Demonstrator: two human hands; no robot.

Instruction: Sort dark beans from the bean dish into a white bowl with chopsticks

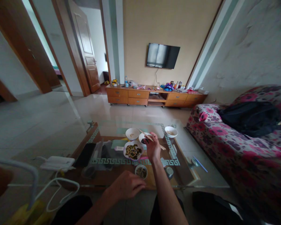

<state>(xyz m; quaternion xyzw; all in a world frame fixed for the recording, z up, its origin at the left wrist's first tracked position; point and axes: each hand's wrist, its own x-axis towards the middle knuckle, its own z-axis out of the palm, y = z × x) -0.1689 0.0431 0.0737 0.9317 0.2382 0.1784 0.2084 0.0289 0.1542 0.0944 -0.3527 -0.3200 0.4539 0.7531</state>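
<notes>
My right hand (pixel 153 147) is shut on a pair of wooden chopsticks (pixel 151 138), their tips over a white bowl of dark food (pixel 143 140). My left hand (pixel 126 186) holds nothing, its curled fingers just short of a small white bowl of dark food (pixel 141 172). Nearby are a larger white bowl of mixed dark and yellow food (pixel 133 150), a plain white bowl (pixel 132 133) and a white bowl of pale food (pixel 171 132). All stand on a glass-topped wooden coffee table (pixel 175 162) with a patterned border.
A metal can (pixel 169 172), a plastic bag (pixel 100 154) and a black phone-like object (pixel 84 155) lie on the table. A floral sofa (pixel 224 150) with a black bag (pixel 250 118) stands to the right. White cables (pixel 58 190) lie at the left. A wooden TV cabinet (pixel 154 98) stands beyond.
</notes>
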